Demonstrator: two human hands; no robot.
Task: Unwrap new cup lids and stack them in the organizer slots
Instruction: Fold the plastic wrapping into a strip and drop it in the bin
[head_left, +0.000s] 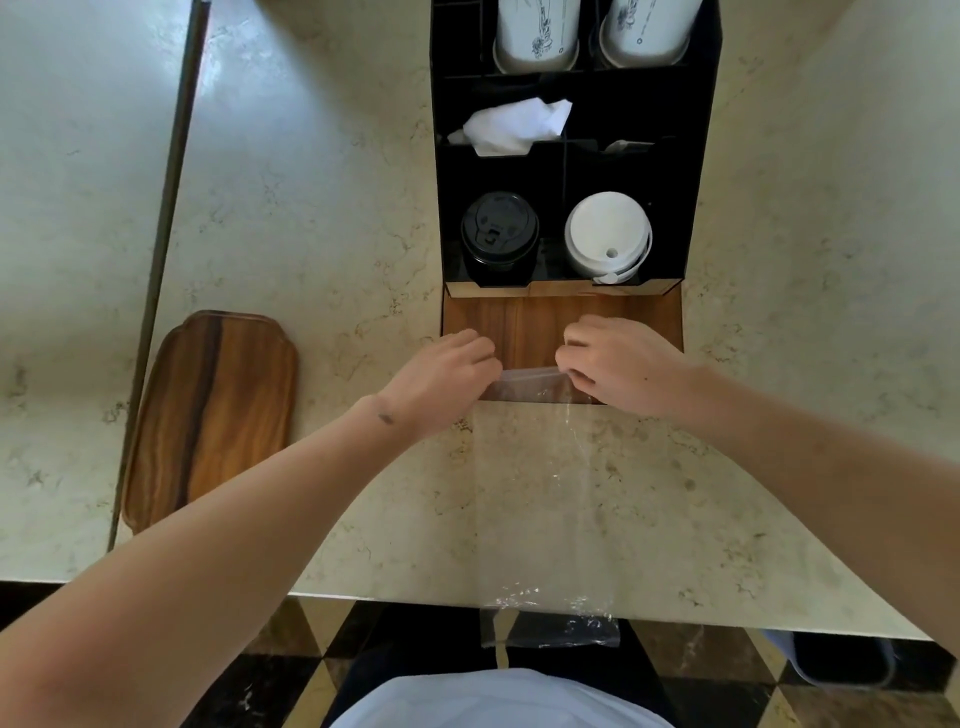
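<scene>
Veined marble counter (311, 208), both hands (441, 374) pinching limp, crinkly clear plastic sleeve (530, 467).

Black lid stack (500, 228) and white lid stack (607, 234) upright in adjacent organizer (696, 156) slots

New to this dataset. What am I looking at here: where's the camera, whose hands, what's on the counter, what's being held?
There is one picture, from a wide-angle camera worn on a person's head, looking down at their own bare arms. No robot is involved.

The left hand and right hand each pinch the top edge of a clear plastic sleeve, which lies flat on the marble counter and hangs over its near edge. It looks empty, though clear film is hard to read.

Behind the hands stands a black organizer with a wooden front. Its near slots hold a stack of black lids on the left and white lids on the right. Further back are white napkins and paper cups. A wooden tray lies to the left.
</scene>
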